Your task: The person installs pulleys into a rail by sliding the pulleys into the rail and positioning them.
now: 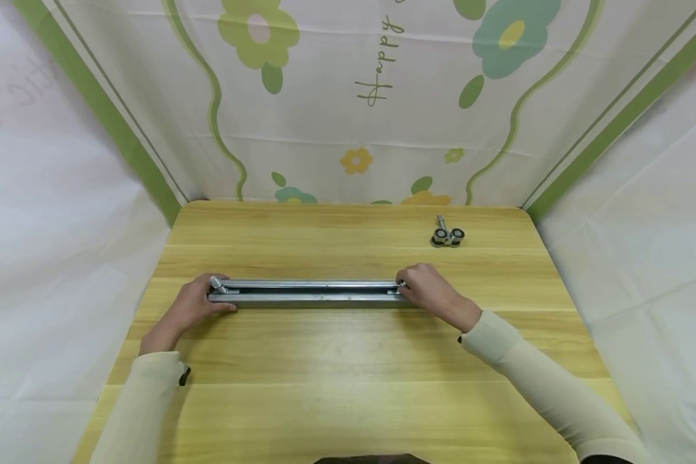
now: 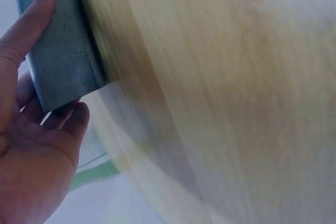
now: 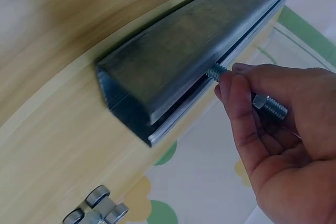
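Note:
A long grey metal channel track (image 1: 319,299) lies crosswise on the table with its slot upward. My left hand (image 1: 193,305) grips its left end, the thumb along the near side (image 2: 60,51) of the track. Beside those fingers a bolt (image 1: 217,283) sticks up tilted from the slot. At the right end, my right hand (image 1: 434,293) pinches a threaded bolt (image 3: 273,107) that stands out of the slot, a hex nut on it. The track's open right end (image 3: 126,106) shows in the right wrist view; whatever the bolt joins inside is hidden.
A loose roller trolley (image 1: 448,237) with small wheels and a bolt lies on the wooden table (image 1: 348,374), behind and right of the track. Flower-printed cloth (image 1: 325,116) hangs along the back edge, and white cloth hangs at both sides.

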`<state>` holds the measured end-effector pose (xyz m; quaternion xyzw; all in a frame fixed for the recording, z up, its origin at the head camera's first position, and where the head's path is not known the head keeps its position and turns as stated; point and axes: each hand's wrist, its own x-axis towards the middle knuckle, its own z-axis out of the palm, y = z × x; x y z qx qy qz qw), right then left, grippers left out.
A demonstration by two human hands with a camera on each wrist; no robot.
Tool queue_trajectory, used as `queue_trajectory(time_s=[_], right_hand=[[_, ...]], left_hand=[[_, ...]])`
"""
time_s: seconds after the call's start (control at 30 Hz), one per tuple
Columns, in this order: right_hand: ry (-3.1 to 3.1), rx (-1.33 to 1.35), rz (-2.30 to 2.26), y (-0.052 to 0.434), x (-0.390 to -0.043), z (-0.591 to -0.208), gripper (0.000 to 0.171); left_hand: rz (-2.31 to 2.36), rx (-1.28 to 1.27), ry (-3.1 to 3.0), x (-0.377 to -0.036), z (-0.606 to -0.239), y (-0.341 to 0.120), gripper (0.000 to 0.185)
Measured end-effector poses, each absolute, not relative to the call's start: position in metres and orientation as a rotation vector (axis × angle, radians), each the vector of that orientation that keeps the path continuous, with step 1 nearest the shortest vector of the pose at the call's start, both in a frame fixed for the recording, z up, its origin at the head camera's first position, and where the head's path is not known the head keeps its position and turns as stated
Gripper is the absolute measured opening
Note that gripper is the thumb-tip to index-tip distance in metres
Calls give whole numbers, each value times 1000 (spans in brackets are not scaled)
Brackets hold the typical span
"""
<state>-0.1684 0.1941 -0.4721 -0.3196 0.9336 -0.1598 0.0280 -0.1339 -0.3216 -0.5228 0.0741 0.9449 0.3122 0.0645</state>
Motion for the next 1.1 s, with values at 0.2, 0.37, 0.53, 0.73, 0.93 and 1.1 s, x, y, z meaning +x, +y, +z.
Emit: queue_trajectory(time_s=[0.2, 0.37, 0.53, 0.73, 0.93, 1.1], right_hand=[[2873, -1020, -490, 179, -169, -472, 8], [2863, -1053, -489, 169, -169, -474, 7], [2841, -1061, -509, 160, -170, -474, 6], [2844, -1102, -499, 150, -170, -474, 7], [2839, -1136, -501, 137, -170, -473, 8], [2839, -1140, -491, 126, -171, -475, 9]], left_hand=[[950, 228, 2857, -134, -522, -319, 71], [947, 233, 2863, -135, -524, -319, 71], [950, 235, 2862, -135, -524, -319, 70], [952, 226, 2855, -135, -523, -319, 71], [933, 232, 2874, -135, -524, -322, 71], [935, 239, 2878, -136, -525, -324, 70]])
